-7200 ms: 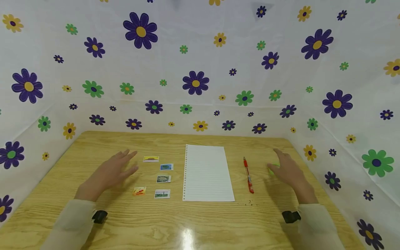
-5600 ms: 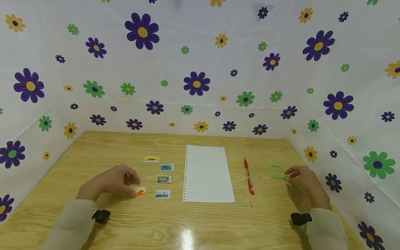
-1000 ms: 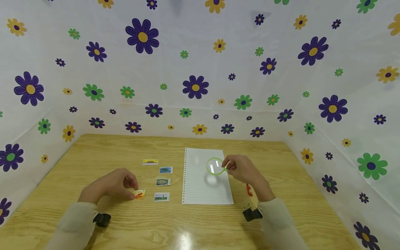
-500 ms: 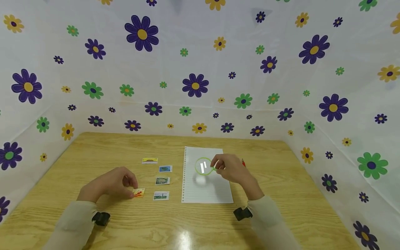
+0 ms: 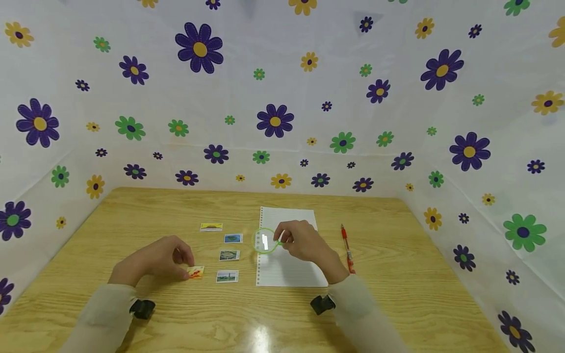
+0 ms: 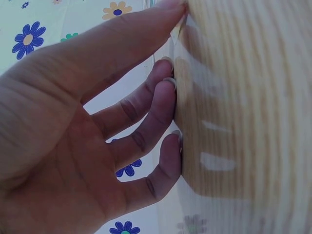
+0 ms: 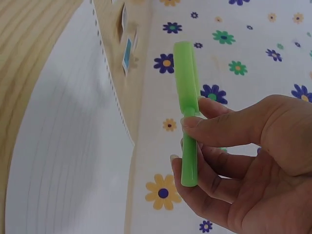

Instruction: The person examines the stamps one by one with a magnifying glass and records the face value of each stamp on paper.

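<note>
My right hand (image 5: 304, 242) holds a green magnifying glass (image 5: 264, 241) by its handle, above the left edge of a lined sheet of paper (image 5: 293, 272). Thumb and fingers pinch the green handle (image 7: 189, 163) in the right wrist view. On the left, my left hand (image 5: 154, 259) rests on the table, its thumb and index finger at the left edge of a yellow-and-red stamp (image 5: 196, 272). Its other fingertips (image 6: 168, 97) touch the wood in the left wrist view; the index finger is mostly hidden there.
More picture stamps lie between the hands: a yellow one (image 5: 211, 227), a blue one (image 5: 233, 238), a stadium one (image 5: 229, 255) and a tower one (image 5: 227, 276). A red pen (image 5: 346, 247) lies right of the paper. Flowered cloth (image 5: 238, 88) walls the wooden table.
The magnifying glass, picked up earlier from the table's right side, has moved left across the paper with my right hand. The pen shows again. My left hand stays at the yellow-and-red stamp.
</note>
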`<action>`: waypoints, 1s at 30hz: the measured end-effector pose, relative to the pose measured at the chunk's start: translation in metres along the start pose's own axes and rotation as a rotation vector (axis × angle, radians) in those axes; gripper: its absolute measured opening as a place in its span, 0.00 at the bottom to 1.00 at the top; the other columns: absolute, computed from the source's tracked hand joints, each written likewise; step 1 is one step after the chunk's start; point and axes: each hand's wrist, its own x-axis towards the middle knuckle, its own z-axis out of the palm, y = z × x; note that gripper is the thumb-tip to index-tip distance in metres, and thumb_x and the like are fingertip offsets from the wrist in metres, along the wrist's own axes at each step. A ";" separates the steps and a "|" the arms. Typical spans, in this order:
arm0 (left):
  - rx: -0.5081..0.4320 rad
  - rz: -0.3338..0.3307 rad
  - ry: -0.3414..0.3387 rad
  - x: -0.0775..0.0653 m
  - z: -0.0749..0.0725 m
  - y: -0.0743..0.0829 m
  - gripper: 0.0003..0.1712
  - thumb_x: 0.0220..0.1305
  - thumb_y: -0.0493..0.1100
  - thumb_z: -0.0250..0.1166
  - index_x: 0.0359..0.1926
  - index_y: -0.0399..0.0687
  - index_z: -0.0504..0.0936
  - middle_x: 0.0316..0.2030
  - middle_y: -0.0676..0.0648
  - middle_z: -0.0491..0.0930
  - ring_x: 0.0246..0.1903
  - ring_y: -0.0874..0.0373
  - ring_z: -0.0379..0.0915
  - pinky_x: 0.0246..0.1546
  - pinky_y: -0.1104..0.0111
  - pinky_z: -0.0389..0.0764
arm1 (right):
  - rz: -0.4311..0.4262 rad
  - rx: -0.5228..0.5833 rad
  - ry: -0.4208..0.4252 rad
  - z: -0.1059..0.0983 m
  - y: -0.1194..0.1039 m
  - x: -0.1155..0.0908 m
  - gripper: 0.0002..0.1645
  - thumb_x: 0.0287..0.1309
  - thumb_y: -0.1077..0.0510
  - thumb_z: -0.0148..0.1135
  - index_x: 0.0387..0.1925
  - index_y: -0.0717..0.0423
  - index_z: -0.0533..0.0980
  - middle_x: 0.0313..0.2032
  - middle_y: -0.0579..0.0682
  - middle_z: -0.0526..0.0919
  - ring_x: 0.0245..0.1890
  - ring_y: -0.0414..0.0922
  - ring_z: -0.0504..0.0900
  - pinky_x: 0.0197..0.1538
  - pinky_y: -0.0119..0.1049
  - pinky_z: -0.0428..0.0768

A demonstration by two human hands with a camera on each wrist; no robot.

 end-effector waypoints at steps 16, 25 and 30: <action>-0.002 -0.001 -0.001 0.000 0.000 0.001 0.12 0.49 0.44 0.83 0.32 0.55 0.87 0.33 0.54 0.82 0.34 0.57 0.71 0.38 0.68 0.75 | -0.063 -0.001 -0.071 0.031 -0.039 0.024 0.14 0.59 0.74 0.64 0.41 0.56 0.85 0.36 0.53 0.88 0.33 0.43 0.81 0.32 0.29 0.74; -0.005 -0.005 -0.009 0.000 0.000 0.000 0.12 0.49 0.45 0.83 0.32 0.54 0.87 0.33 0.54 0.82 0.34 0.56 0.71 0.37 0.68 0.75 | -0.068 0.013 -0.110 0.046 -0.057 0.028 0.16 0.61 0.74 0.62 0.41 0.52 0.86 0.39 0.53 0.90 0.34 0.41 0.83 0.34 0.26 0.76; -0.012 0.016 -0.012 0.001 0.000 -0.001 0.12 0.50 0.44 0.83 0.32 0.53 0.87 0.33 0.54 0.83 0.34 0.57 0.71 0.36 0.69 0.75 | -0.105 -0.017 -0.119 0.056 -0.064 0.031 0.17 0.61 0.74 0.62 0.39 0.50 0.85 0.39 0.52 0.90 0.33 0.39 0.85 0.33 0.23 0.74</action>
